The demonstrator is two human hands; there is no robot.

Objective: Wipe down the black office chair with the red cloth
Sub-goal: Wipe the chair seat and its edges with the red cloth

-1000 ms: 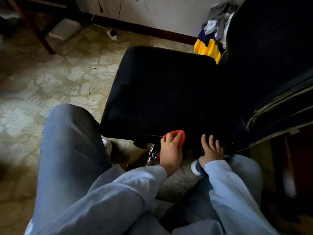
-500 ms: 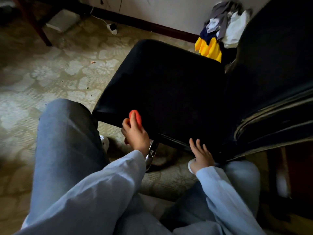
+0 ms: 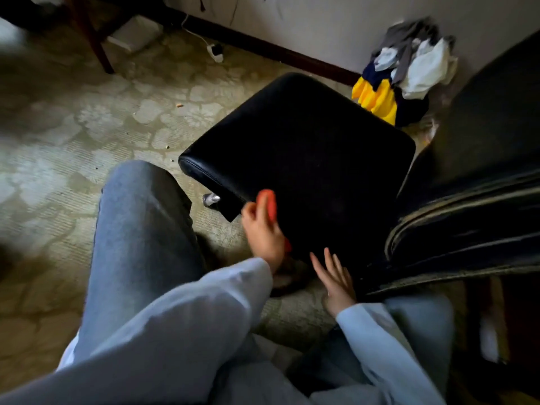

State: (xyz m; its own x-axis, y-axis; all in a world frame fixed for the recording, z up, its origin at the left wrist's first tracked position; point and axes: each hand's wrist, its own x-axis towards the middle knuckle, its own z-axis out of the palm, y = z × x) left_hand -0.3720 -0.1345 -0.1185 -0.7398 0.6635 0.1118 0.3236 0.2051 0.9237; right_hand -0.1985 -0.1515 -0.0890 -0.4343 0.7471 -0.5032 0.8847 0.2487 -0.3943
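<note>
Your left hand [image 3: 264,229] has carried the red cloth [image 3: 268,202] further along the near edge of the black office chair's seat [image 3: 298,153] since a second ago. The seat now sits at a steeper angle to you than it did half a second back.

Your left fingers curl round the cloth and press it against the seat's side edge, just beside a small black flap hanging under that edge. Red shows above your fingertips and again below the heel of your hand.

Your right hand [image 3: 336,277] holds nothing. Its fingers are straight and slightly spread, pointing up at the seat's nearest corner. They appear to rest against it, though the dark there makes contact hard to confirm.

The chair's backrest [image 3: 482,135] rises on the right, with worn pale piping along its lower edge. A chrome part of the chair base [image 3: 211,199] shows under the seat.

Your knee in blue jeans [image 3: 140,229] is raised to the left of the seat. A heap of clothes [image 3: 403,74], yellow, navy, grey and white, lies on the patterned floor [image 3: 87,127] by the wall. A white plug [image 3: 216,52] lies near the skirting.
</note>
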